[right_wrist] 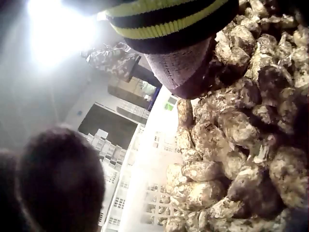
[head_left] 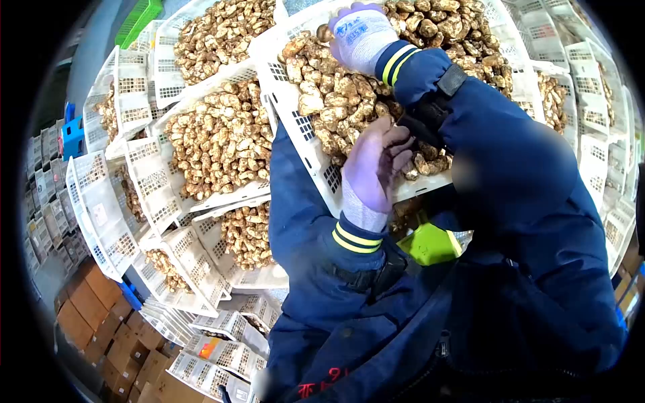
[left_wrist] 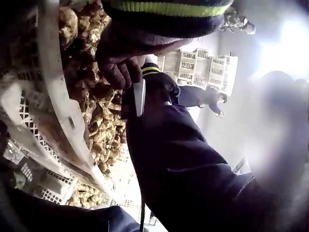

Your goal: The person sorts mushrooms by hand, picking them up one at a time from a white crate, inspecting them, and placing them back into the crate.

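Note:
A white plastic crate [head_left: 306, 144] is heaped with knobby brown-and-cream mushroom-like pieces [head_left: 336, 111]. My right hand [head_left: 363, 37], in a white-and-purple glove, reaches to the crate's far left side. At its fingertips a round brown piece [head_left: 324, 32] sticks out beside the glove; most of the right fingers are hidden behind the hand's back. Lower down, my left hand [head_left: 371, 168], gloved alike, hovers over the near edge with loosely bent fingers and no piece showing in them. In the right wrist view, part of the right glove [right_wrist: 181, 70] appears close over the pile [right_wrist: 241, 135].
More filled crates [head_left: 218, 144] stand stacked to the left, others [head_left: 591, 87] at the right. A lime-green plastic thing [head_left: 430, 243] lies below the near rim. Cardboard boxes [head_left: 127, 356] are stacked at lower left. Another person [left_wrist: 203, 96] stands in the background.

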The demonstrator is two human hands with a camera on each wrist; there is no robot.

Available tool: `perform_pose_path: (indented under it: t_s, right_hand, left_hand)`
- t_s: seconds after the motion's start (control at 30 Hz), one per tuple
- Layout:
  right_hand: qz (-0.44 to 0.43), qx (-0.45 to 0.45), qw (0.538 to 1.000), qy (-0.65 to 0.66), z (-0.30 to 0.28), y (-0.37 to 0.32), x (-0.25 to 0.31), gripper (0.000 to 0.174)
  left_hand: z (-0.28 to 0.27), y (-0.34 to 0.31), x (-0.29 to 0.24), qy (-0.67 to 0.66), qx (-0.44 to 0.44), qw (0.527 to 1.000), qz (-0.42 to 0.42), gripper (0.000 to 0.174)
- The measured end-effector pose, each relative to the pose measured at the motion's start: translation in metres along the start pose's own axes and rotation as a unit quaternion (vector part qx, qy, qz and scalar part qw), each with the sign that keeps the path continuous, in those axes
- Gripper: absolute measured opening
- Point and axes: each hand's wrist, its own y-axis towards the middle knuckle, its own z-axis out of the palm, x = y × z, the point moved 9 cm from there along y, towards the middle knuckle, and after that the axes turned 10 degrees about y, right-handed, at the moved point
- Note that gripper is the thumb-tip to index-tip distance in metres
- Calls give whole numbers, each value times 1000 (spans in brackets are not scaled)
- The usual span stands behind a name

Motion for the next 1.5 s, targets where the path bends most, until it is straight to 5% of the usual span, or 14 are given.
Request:
perform_pose_path:
  t_s: [0.13,0.2,0.33,0.37,0.53,0.6,0.67,0.8,0.93,0.97,1.23,1.33,1.37,1.5]
  right_hand:
    - [-34,-14,999,20,-16,-15,0,15]
    - [8,48,998,50,-12,-23,-2,32]
    - [13,-34,996,76,-12,-16,-6,26]
    - [-34,-125,990,60,-14,-17,-2,13]
    - [60,-49,969,237,-34,-36,-39,19]
    - [18,-154,922,355,-70,-76,-42,25]
    - [-39,-91,882,460,-85,-98,-14,27]
    - [35,-154,913,377,-88,-114,-37,30]
    - [10,122,959,257,-14,-96,2,38]
    - [-25,31,964,262,-16,-100,11,45]
    - [-11,120,954,275,4,-66,17,32]
    - [36,47,924,379,0,-73,-16,22]
    - [60,45,879,471,13,-74,-32,16]
    - [17,-29,924,382,-25,-82,-22,36]
  left_hand:
    - [-13,-2,-31,32,-61,997,44,46]
    - [-26,-3,-50,-16,-74,991,106,45]
    - [-42,-18,-93,22,-134,961,242,48]
    - [-49,-18,-97,21,-145,958,245,49]
    - [-45,-7,-83,31,-111,973,201,55]
    - [-23,-3,-70,22,-75,987,143,59]
    - [-10,5,-59,-32,22,989,144,57]
    - [-15,1,-61,60,-23,984,165,44]
    - [-55,-7,-82,88,-130,958,241,28]
    - [-59,-9,-82,50,-138,963,228,27]
    - [-61,-10,-82,7,-174,966,192,37]
    - [-51,0,-97,25,-28,971,238,43]
    - [-60,-14,-91,17,-167,961,220,48]
    - [-53,-16,-91,14,-141,962,234,48]
